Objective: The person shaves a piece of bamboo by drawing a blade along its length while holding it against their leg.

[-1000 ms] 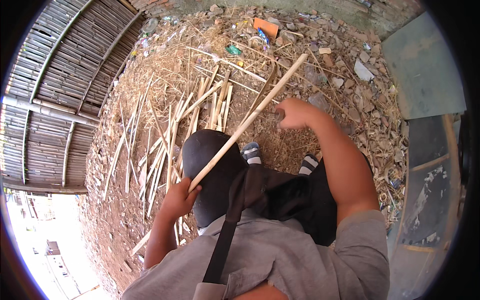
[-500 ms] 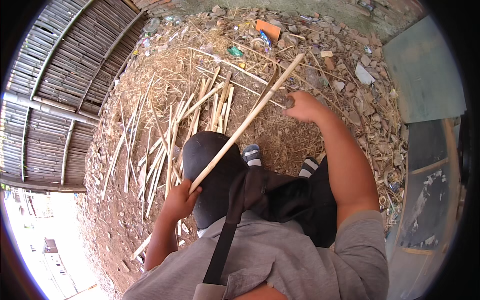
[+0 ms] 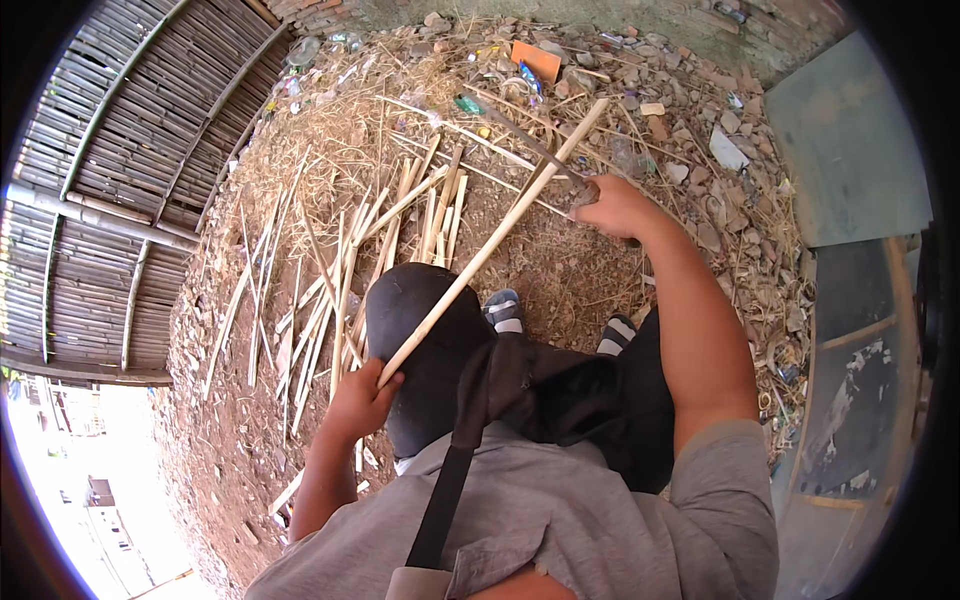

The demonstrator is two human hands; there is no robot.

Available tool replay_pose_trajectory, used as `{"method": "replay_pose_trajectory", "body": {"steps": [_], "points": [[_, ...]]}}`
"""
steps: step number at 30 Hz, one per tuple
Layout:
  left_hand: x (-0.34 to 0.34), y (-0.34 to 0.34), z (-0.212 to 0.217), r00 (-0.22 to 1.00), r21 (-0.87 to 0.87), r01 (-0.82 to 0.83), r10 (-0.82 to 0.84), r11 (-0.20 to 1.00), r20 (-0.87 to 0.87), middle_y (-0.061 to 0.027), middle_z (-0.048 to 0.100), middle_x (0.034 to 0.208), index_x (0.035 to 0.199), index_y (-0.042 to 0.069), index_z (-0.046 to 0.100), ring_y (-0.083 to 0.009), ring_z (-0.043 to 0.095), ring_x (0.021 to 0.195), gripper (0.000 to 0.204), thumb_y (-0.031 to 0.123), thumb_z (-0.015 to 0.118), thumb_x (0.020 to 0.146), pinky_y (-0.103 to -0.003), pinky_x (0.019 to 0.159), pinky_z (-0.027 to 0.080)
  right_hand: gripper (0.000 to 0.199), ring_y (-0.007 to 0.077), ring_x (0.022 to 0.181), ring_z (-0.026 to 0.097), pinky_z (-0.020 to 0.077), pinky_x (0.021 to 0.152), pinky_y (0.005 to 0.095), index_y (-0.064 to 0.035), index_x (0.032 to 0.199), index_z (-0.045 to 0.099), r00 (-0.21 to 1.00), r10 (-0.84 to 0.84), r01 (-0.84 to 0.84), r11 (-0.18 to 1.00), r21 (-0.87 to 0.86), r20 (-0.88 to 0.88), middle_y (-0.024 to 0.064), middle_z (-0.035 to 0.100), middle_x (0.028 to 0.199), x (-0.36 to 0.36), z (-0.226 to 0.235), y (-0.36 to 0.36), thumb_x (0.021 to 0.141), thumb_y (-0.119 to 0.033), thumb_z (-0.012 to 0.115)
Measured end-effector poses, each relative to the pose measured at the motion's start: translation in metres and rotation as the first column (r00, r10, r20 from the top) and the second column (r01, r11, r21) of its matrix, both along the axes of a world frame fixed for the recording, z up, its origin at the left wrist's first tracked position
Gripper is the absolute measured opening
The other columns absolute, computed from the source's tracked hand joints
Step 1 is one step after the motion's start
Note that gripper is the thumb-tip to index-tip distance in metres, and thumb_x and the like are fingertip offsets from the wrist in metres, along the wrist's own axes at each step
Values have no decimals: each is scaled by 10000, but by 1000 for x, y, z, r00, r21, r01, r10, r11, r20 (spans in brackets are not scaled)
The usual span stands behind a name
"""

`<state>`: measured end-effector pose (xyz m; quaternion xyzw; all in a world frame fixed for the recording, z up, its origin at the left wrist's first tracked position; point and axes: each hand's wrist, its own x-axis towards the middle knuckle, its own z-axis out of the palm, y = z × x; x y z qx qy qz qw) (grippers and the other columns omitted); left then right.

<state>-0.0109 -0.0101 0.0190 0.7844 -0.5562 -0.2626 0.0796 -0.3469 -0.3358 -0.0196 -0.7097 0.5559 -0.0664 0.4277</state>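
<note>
A long pale split bamboo stick (image 3: 480,262) slants up and away to the right across my raised, black-clad left knee (image 3: 412,310). Its near end is gripped in my left hand (image 3: 361,402), fingers wrapped round it. Beyond the stick's far half, my right hand (image 3: 612,208) is closed on the handle of a long, dark-bladed knife (image 3: 533,142). The blade points up and to the left, crossing the stick near its far end; whether the two touch I cannot tell.
Many cut bamboo sticks (image 3: 325,290) lie on the dirt to the left. Rubble (image 3: 700,130) and litter spread along the far wall and right side. A bamboo-slat wall (image 3: 110,130) stands left, grey-green panels (image 3: 850,140) right. My sandaled feet (image 3: 505,310) are below.
The knife has swung so its blade now points up-left, and my right hand has turned with it. The stick's far end has risen slightly; my left hand stays in place.
</note>
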Motion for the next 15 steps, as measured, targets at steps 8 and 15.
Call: {"method": "replay_pose_trajectory", "body": {"steps": [8,15], "points": [[7,0,-1,998,19,51,-51,999,33,-247,647,778,902,28,567,-473,650,788,320,323,664,976,-512,672,487,430,340,818,696,535,755,445,16,1058,687,840,527,-543,811,-216,-130,201,707,922,40,5,45,792,-309,782],[-2,1,7,1000,7,11,-11,1000,29,-239,644,775,896,25,569,-450,652,768,316,316,662,977,-493,673,488,473,334,969,714,555,857,433,-2,1117,701,999,42,-43,998,-49,-34,188,738,1024,4,-2,7,771,-315,781]]}}
